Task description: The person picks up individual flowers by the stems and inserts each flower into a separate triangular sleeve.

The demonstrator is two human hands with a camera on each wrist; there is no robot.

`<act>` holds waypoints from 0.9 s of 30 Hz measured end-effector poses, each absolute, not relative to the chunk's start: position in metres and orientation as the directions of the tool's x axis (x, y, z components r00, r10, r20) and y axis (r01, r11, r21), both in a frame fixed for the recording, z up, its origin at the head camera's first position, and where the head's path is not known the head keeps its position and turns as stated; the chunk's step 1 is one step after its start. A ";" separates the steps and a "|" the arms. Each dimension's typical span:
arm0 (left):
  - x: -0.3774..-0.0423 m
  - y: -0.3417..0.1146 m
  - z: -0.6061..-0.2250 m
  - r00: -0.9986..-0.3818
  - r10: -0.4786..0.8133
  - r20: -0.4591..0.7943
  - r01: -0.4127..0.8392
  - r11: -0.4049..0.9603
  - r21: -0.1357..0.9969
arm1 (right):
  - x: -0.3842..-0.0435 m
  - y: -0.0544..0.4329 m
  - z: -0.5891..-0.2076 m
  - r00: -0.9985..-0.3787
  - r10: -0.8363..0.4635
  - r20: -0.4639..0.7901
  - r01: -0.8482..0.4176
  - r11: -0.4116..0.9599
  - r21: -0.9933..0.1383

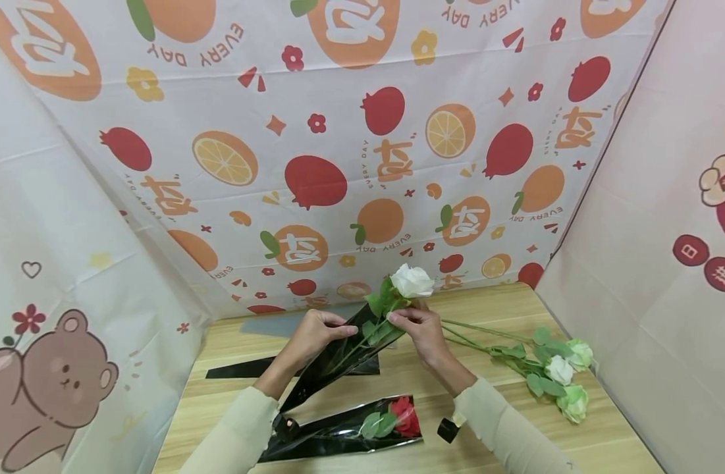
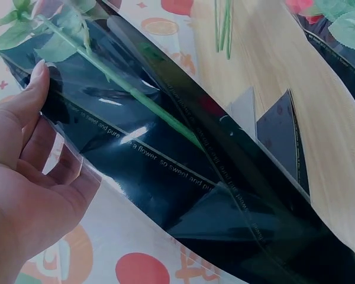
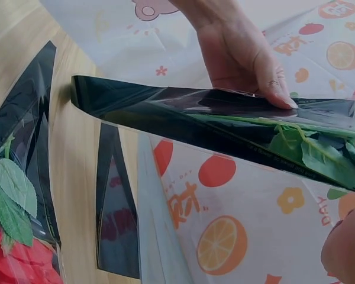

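Note:
A white rose (image 1: 412,281) with green leaves lies in a black flower sleeve (image 1: 323,365), its bloom sticking out of the open top. The sleeve is held tilted above the table, narrow end toward the lower left. My left hand (image 1: 319,334) pinches the sleeve's edge about midway, thumb on the front and fingers behind. In the left wrist view the green stem (image 2: 160,112) runs down inside the clear front. Just under the bloom, my right hand (image 1: 420,331) pinches the sleeve's upper edge; some of its fingers are hidden behind the film.
A wrapped red rose (image 1: 405,416) lies in a black sleeve near the front. Several white and pale green roses (image 1: 560,370) lie at the right, stems pointing left. Flat black sleeves (image 1: 238,368) and a grey sheet (image 1: 273,324) lie behind my left arm. Printed cloth hangs around the table.

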State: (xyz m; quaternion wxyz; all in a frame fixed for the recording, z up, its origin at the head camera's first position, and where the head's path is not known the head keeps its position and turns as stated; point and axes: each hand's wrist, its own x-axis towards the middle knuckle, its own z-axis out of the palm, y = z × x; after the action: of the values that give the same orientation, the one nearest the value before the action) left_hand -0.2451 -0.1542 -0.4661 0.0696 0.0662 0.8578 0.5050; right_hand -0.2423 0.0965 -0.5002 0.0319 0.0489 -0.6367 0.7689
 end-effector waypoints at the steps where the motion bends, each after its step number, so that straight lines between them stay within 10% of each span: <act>1: -0.245 -0.154 -0.466 -0.982 0.183 -0.051 0.045 0.483 0.874 | -0.241 0.097 -0.500 -0.994 -0.021 0.112 -0.106 -0.187 -0.977; 27: -0.241 -0.150 -0.460 -0.984 0.176 -0.023 0.072 0.513 0.856 | -0.247 0.101 -0.487 -0.907 -0.391 0.155 -0.157 -0.026 -0.987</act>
State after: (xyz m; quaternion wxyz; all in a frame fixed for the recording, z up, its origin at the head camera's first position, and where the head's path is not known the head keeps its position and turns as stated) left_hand -0.2411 -0.1500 -0.4596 0.0534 0.0715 0.8680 0.4885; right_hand -0.2466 0.1010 -0.4869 -0.0848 0.1977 -0.6928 0.6883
